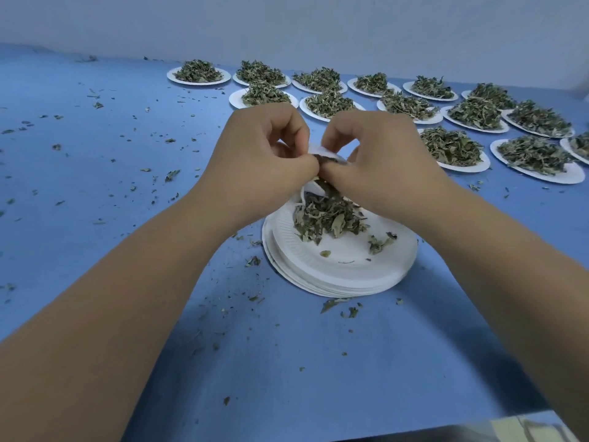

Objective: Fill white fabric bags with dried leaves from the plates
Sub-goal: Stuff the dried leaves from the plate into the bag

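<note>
My left hand (264, 154) and my right hand (376, 161) meet above a stack of white paper plates (338, 269). Both pinch the rim of a small white fabric bag (322, 152), which is mostly hidden behind the fingers. Dark dried leaves show at the bag's mouth between my fingertips. A white strip hangs down below the hands toward the plate. A loose pile of dried leaves (328, 218) lies on the far part of the top plate, just under the hands.
Several white plates heaped with dried leaves (452, 148) stand in rows at the back and right of the blue table (95, 173). Leaf crumbs are scattered over the table, thickest at the left and around the stack. A pale wall rises behind.
</note>
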`<state>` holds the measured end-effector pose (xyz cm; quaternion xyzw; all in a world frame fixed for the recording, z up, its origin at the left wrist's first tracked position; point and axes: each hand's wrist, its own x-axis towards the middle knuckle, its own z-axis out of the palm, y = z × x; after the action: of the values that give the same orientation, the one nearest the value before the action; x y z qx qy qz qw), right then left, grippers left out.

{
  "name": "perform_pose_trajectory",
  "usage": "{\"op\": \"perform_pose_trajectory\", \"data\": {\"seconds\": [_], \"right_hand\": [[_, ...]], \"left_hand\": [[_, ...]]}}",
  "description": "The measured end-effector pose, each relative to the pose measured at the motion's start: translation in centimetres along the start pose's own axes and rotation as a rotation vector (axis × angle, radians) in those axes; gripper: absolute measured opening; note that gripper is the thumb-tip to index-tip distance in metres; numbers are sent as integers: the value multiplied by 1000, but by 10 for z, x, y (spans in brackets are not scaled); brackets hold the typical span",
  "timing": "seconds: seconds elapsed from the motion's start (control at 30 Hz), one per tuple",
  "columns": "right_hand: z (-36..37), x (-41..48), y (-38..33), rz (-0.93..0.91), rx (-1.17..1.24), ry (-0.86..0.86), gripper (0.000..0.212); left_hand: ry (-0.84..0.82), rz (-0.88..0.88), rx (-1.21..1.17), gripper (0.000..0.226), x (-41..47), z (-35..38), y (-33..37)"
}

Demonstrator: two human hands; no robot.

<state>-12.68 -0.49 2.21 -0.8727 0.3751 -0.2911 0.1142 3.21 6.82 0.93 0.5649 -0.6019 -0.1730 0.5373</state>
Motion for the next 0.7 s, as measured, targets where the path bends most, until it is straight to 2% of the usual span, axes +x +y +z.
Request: {"op": "perform_pose_trajectory", "data": {"seconds": [0.07, 0.23, 0.4, 0.5, 0.6, 0.7], "right_hand": [[-5, 0, 2, -1, 24, 1, 11], [-15, 0, 1, 72, 228, -224, 32], [-4, 6, -3, 82, 171, -20, 5], [-6, 13, -2, 66, 140, 61, 13], [-11, 21, -5, 57, 148, 61, 17], [-11, 29, -11, 61, 171, 55, 16]], "left_hand": [[45, 6, 91, 13, 1, -2, -1], [84, 9, 131, 13, 1, -1, 1], [26, -1, -27, 17, 2, -4, 3], [57, 9, 15, 19, 4, -7, 0], [96, -7, 9, 20, 5, -8, -2], [129, 0, 42, 31, 4, -7, -2]]}}
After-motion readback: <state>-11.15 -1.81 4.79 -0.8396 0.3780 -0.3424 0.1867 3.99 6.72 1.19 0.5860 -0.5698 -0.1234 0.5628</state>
